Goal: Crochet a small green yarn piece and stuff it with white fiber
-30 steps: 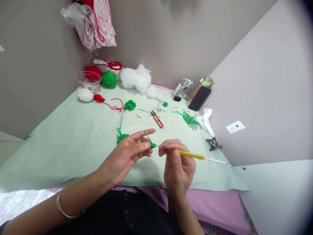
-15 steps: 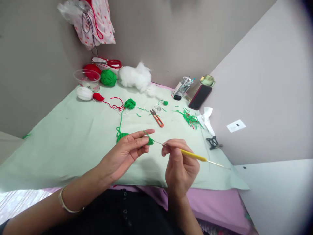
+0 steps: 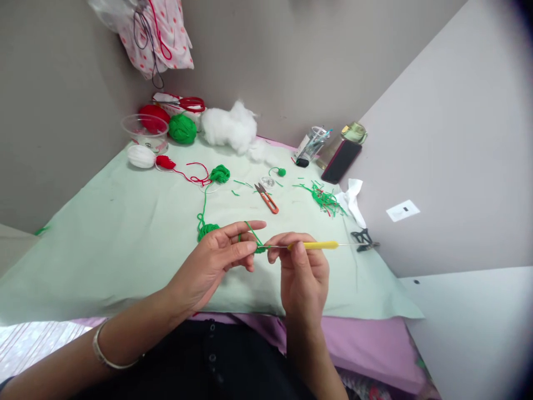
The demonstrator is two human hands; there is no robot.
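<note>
My left hand (image 3: 227, 250) pinches a small green crochet piece (image 3: 260, 249) between thumb and fingers, with green yarn running over the raised index finger. My right hand (image 3: 303, 272) is closed on a crochet hook with a yellow handle (image 3: 318, 245). The hook's thin metal tip reaches the green piece, and yarn lies on it. Part of the piece is hidden behind my left fingertips. Just behind my left hand lies a bundle of green yarn (image 3: 207, 231), its strand leading back to another green bundle (image 3: 220, 174).
Orange thread snips (image 3: 267, 199) lie beyond my hands, near yarn scraps (image 3: 325, 199). Farther back are white stuffing (image 3: 231, 126), a green yarn ball (image 3: 182, 129), a clear tub (image 3: 145, 136) and red-handled scissors (image 3: 192, 104). A phone (image 3: 341, 162) leans at the right.
My right hand has turned the hook from a slant to nearly level, its tip now at the green piece with yarn across it. My left hand keeps its hold.
</note>
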